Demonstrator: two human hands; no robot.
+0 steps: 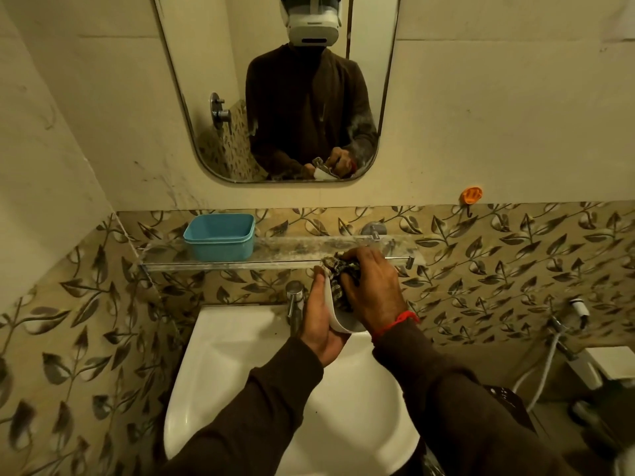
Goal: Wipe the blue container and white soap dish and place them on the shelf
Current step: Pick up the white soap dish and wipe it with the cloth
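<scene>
The blue container (220, 237) stands upright on the left part of the glass shelf (275, 259). My left hand (321, 324) grips the white soap dish (335, 312) from below and tilts it on edge above the sink. My right hand (372, 290) holds a crumpled patterned cloth (340, 269) pressed into the dish's inner side. Much of the dish is hidden by both hands and the cloth.
A white sink (240, 365) lies below my hands, with a chrome tap (295, 300) just left of the dish. A mirror (275, 87) hangs above the shelf. An orange hook (471, 195) is on the wall at right, and a hose sprayer (567, 341) at far right.
</scene>
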